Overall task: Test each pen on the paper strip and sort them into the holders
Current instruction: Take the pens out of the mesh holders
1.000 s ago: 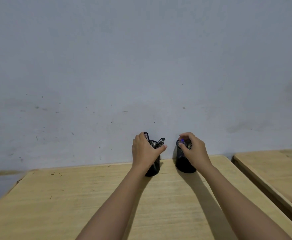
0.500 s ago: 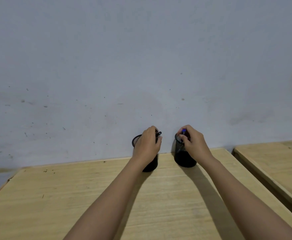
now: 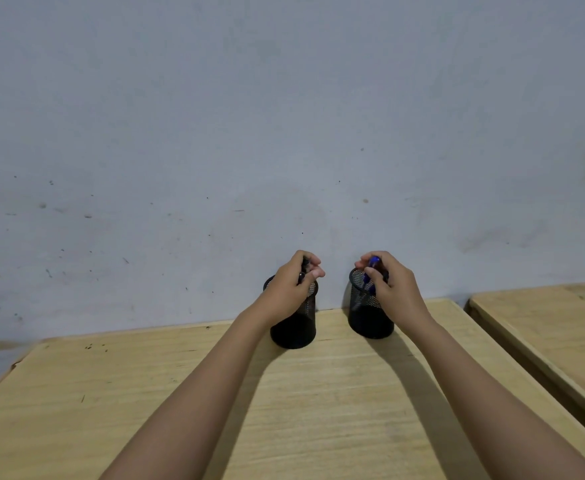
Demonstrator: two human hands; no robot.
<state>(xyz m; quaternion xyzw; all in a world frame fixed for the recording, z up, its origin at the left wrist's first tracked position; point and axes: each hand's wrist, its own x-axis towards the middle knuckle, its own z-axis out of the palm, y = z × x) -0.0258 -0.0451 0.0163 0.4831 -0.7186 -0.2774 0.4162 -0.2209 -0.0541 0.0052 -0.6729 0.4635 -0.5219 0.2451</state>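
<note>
On the tabletop (image 3: 318, 393), toward its 12 o'clock edge and just beside the wall (image 3: 284, 133): two black mesh cylinders, upright, apart from each other. Left hand (image 3: 292, 285) over the mouth of the left holder (image 3: 294, 327), fingers curled round dark pens (image 3: 305, 263). Only short dark tips visible between thumb and fingers, count impossible to tell. Long axis of those pens near vertical, 6 to 12 o'clock, tops at 12 o'clock from the knuckles.

At 3 o'clock from there, right holder (image 3: 367, 317), rim showing on its 9 o'clock side, with blue pens (image 3: 374, 261) standing in it, glossy blue tops poking out above the fingers. Right hand (image 3: 393, 289) wrapped round that bunch from 3 o'clock, thumb toward 9.

Each bunch in its nearer hand, so no reaching across. Likely next: a straight pull toward 12 o'clock along the pens' own axis, clear of the rims, without tipping the light mesh. No paper strip in view.
</note>
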